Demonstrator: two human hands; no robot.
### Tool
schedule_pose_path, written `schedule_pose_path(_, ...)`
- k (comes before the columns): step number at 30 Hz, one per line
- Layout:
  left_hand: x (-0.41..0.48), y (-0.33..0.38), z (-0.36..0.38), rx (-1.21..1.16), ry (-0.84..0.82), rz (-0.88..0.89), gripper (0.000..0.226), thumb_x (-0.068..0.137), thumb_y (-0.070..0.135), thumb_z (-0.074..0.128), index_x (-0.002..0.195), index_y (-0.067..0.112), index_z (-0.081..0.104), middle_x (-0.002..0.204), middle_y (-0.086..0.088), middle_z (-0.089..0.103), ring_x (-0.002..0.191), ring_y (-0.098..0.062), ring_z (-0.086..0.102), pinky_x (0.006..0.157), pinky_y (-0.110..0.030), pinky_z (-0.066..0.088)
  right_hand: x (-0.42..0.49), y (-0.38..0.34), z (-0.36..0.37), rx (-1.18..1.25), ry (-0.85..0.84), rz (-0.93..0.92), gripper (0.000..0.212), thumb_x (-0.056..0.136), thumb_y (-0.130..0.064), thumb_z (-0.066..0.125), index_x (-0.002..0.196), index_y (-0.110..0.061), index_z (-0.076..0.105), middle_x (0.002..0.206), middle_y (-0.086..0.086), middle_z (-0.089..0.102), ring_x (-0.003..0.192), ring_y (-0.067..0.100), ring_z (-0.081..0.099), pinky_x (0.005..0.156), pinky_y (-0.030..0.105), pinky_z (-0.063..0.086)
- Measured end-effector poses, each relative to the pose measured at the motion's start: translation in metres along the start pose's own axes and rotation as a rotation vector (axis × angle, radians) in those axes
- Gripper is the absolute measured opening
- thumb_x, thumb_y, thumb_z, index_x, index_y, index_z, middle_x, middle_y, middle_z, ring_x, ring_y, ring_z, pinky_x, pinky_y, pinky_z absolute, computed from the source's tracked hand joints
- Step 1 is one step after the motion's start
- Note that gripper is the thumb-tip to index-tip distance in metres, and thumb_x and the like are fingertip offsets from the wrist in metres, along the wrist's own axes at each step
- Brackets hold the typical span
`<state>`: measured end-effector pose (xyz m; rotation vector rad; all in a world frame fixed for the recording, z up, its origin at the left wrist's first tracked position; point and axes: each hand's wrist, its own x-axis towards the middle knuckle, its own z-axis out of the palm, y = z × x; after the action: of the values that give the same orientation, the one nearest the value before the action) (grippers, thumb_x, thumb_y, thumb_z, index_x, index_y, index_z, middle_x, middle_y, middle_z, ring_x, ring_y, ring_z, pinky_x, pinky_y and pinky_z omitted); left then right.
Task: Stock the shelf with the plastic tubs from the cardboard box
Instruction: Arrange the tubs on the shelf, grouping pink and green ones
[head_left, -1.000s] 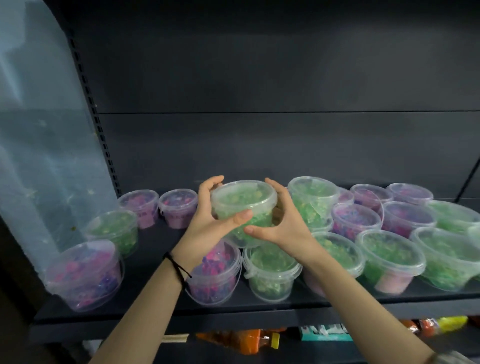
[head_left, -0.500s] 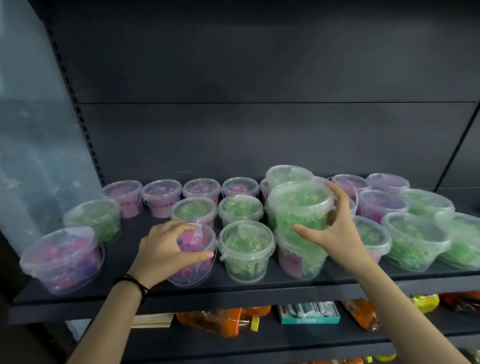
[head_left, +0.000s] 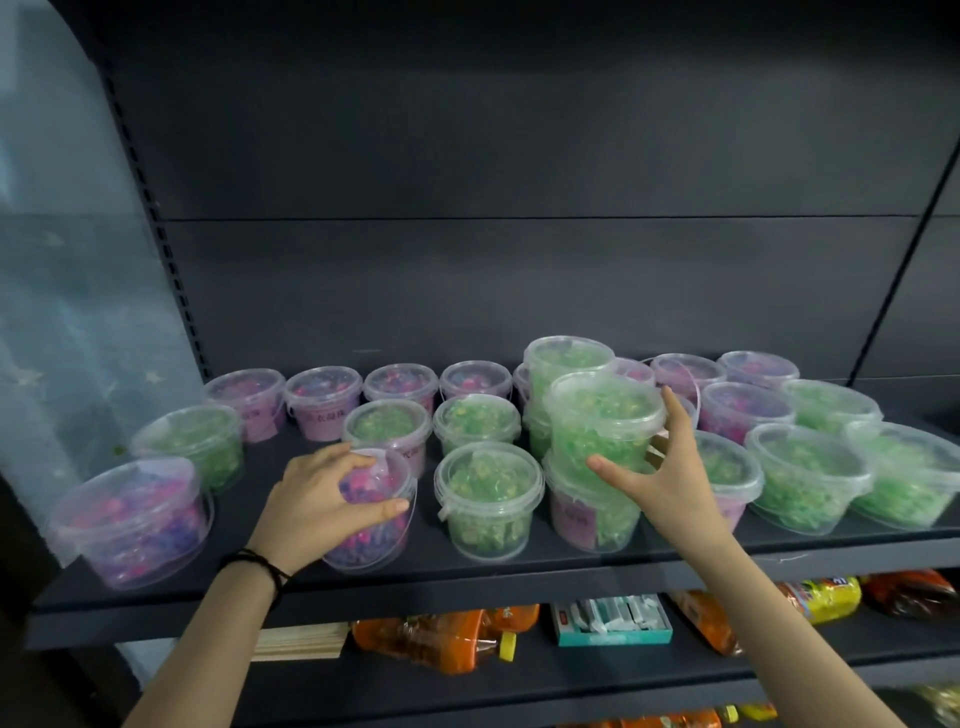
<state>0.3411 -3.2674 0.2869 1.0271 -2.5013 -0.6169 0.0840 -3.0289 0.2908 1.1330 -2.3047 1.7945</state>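
Head view: the landmark is the front green tub (head_left: 488, 499), which stands upright near the front edge of the shelf (head_left: 467, 577), between the two hands. Just right of it and higher, the upper green tub (head_left: 605, 421) sits on the lid of a lower tub (head_left: 592, 512), upright and apparently a little off-centre. The right hand (head_left: 670, 467) spans this upper tub from its right side, with the thumb across the lower front wall and the fingers reaching up beside the rim. It is much the nearer hand to it. Just left of the landmark, the left hand (head_left: 332, 499) curls over the lid and wall of a pink tub (head_left: 376, 514), which leans slightly. The coming move likely turns on the stack. The upper tub lies left of and ahead of the right palm, so seating it probably means a small nudge leftwards before the hand lets go.
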Motion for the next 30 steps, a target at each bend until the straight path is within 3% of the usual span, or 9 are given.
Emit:
schedule_pose_path(3, -0.004, -0.001, -0.001, 0.057, 0.025, 0.028, 0.101, 0.046, 0.093, 0.039, 0.13, 0.039, 0.053, 0.148, 0.01, 0.037, 0.137, -0.017, 0.027, 0.111, -0.04, 0.026, -0.018, -0.011, 0.007, -0.103, 0.187, -0.021, 0.098, 0.069, -0.028, 0.084, 0.148, -0.015, 0.028, 0.148, 0.004, 0.032, 0.135, 0.02, 0.035, 0.111, 0.043, 0.036)
schedule_pose_path(6, -0.015, -0.006, -0.002, 0.181, 0.124, 0.069, 0.098, 0.05, 0.094, 0.026, 0.129, 0.043, 0.053, 0.144, 0.01, 0.038, 0.134, -0.018, 0.024, 0.109, -0.041, 0.018, -0.05, -0.029, 0.022, -0.135, 0.359, -0.276, 0.059, 0.078, -0.02, 0.078, 0.13, -0.017, 0.051, 0.131, 0.002, 0.046, 0.125, 0.018, 0.043, 0.104, 0.039, 0.041)
schedule_pose_path(9, -0.021, -0.012, -0.004, 0.231, 0.129, 0.083, 0.086, 0.062, 0.091, 0.033, 0.128, 0.042, 0.056, 0.137, 0.008, 0.043, 0.128, -0.018, 0.028, 0.104, -0.04, 0.019, -0.065, -0.049, 0.048, -0.093, 0.061, -0.386, 0.039, 0.081, -0.025, 0.074, 0.117, -0.024, 0.06, 0.12, -0.006, 0.055, 0.116, 0.005, 0.05, 0.1, 0.023, 0.042)
schedule_pose_path(12, -0.023, -0.018, -0.006, 0.287, 0.186, 0.133, 0.062, 0.078, 0.077, 0.048, 0.125, 0.038, 0.06, 0.131, 0.007, 0.052, 0.123, -0.018, 0.038, 0.097, -0.038, 0.024, -0.058, -0.059, 0.08, -0.214, -0.195, -0.361, 0.041, 0.08, -0.029, 0.076, 0.119, -0.021, 0.063, 0.127, -0.006, 0.054, 0.123, 0.009, 0.046, 0.105, 0.024, 0.035)
schedule_pose_path(15, -0.024, -0.027, -0.011, 0.292, 0.252, 0.152, 0.05, 0.083, 0.065, 0.054, 0.12, 0.034, 0.064, 0.125, 0.007, 0.06, 0.119, -0.019, 0.048, 0.095, -0.036, 0.034, -0.043, -0.059, 0.105, -0.331, -0.282, -0.303, 0.046, 0.078, -0.034, 0.077, 0.12, -0.021, 0.064, 0.135, -0.001, 0.051, 0.128, 0.017, 0.041, 0.107, 0.023, 0.027)
schedule_pose_path(18, -0.013, -0.043, -0.017, 0.262, 0.246, 0.135, 0.045, 0.089, 0.055, 0.054, 0.122, 0.027, 0.064, 0.129, 0.003, 0.061, 0.125, -0.021, 0.049, 0.098, -0.038, 0.041, -0.03, -0.058, 0.121, -0.486, -0.371, -0.274, 0.046, 0.08, -0.042, 0.073, 0.121, -0.024, 0.064, 0.134, -0.004, 0.055, 0.128, 0.018, 0.045, 0.11, 0.035, 0.029)
schedule_pose_path(21, 0.006, -0.057, -0.02, 0.309, 0.206, 0.051, 0.046, 0.093, 0.052, 0.048, 0.13, 0.025, 0.058, 0.14, 0.0, 0.052, 0.135, -0.023, 0.039, 0.104, -0.038, 0.037, -0.028, -0.054, 0.125, -0.523, -0.379, -0.286, 0.047, 0.08, -0.042, 0.071, 0.123, -0.025, 0.063, 0.13, -0.005, 0.059, 0.125, 0.017, 0.05, 0.108, 0.038, 0.033)
schedule_pose_path(24, 0.03, -0.07, -0.021, 0.379, 0.202, -0.011, 0.045, 0.097, 0.047, 0.043, 0.135, 0.026, 0.053, 0.145, 0.0, 0.046, 0.137, -0.025, 0.032, 0.108, -0.036, 0.031, -0.028, -0.047, 0.119, -0.446, -0.319, -0.312, 0.049, 0.075, -0.033, 0.079, 0.119, -0.017, 0.065, 0.123, 0.001, 0.063, 0.118, 0.02, 0.054, 0.103, 0.028, 0.036)
schedule_pose_path(30, 0.074, -0.077, -0.03, 0.31, 0.122, -0.013, 0.043, 0.096, 0.043, 0.05, 0.131, 0.019, 0.058, 0.137, -0.006, 0.054, 0.128, -0.026, 0.045, 0.105, -0.036, 0.036, -0.024, -0.041, 0.112, -0.463, -0.207, -0.257, 0.059, 0.06, -0.039, 0.089, 0.108, -0.008, 0.072, 0.123, 0.009, 0.062, 0.127, 0.029, 0.046, 0.108, 0.034, 0.031)
